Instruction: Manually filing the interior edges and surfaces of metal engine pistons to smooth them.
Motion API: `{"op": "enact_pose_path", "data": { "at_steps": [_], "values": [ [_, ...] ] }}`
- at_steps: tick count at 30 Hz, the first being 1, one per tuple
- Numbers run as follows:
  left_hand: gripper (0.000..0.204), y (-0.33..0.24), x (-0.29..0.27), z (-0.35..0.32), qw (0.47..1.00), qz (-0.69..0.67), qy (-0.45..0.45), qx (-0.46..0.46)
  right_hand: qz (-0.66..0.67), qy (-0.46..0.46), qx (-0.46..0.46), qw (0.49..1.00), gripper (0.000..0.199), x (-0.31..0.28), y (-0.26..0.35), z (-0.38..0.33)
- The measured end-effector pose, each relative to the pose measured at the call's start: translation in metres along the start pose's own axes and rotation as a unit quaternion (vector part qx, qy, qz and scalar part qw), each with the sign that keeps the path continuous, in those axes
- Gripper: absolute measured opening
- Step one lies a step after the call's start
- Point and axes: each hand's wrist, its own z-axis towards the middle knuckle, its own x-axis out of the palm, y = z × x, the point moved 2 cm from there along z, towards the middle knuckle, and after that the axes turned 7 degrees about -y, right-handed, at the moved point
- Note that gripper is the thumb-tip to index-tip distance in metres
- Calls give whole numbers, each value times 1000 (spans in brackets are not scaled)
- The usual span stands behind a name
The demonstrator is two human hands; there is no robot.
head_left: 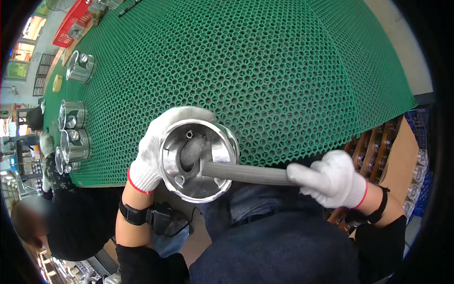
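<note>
A shiny metal piston (198, 194) is tilted with its hollow side facing me, above the near edge of the green mat. My left hand (150, 154), in a white glove with a red cuff, is wrapped round its left and far side. Some of those fingers are hidden behind the piston. My right hand (328, 180), gloved the same way, grips the right end of a ribbed grey rod (248, 173). The rod's left end reaches over the rim into the piston's hollow, beside a round opening in its wall. A pale grey patch shows in that opening; I cannot make out what it is.
Several pistons (75, 144) stand along the left of the green honeycomb mat (265, 80). Beyond them is a red bin (71, 23). A co-worker in black (78, 222) sits at my left. Past my right arm, a cardboard box (397, 156) borders rows of metal parts.
</note>
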Motion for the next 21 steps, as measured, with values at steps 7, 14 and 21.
{"op": "enact_pose_path", "data": {
  "at_steps": [7,14,21],
  "values": [
    [43,1,0,-8,987,-115,-23,-113,115,10,70,991,56,23,-17,29],
    [42,3,-3,-2,995,93,-7,20,34,26,59,997,58,6,-22,3],
    [54,2,1,-17,863,-421,-137,-244,15,-145,78,986,43,29,-65,46]
  ]
}}
